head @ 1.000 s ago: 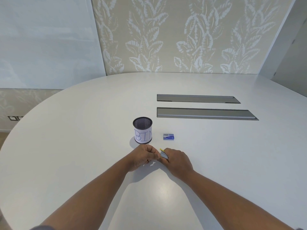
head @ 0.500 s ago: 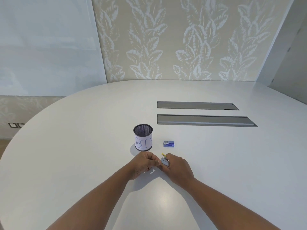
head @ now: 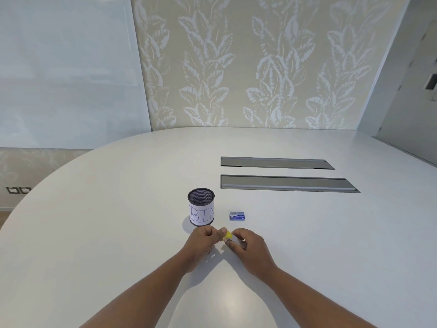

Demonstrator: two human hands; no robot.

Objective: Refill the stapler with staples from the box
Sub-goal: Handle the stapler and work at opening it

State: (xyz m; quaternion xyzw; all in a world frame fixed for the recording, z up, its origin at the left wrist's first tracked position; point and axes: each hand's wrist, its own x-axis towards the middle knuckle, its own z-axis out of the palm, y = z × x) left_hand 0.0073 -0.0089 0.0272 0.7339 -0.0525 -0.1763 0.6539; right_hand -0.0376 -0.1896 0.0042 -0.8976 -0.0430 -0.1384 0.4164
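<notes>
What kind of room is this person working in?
Probably an office meeting room: a big rounded white table with two long cable hatches set into it, leaf-patterned wallpaper behind, and a glass whiteboard on the left wall.

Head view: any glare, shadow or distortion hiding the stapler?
Head view: wide-angle bends the table edge; a soft bright patch lies between the forearms; small shadows sit under both hands; the stapler is tiny and mostly covered by the left hand and right hand.

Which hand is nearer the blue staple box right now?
The right hand. It sits just in front of the staple box, slightly to its right, gripping the stapler. The left hand is farther off to the left, in front of the bin cup.
</notes>
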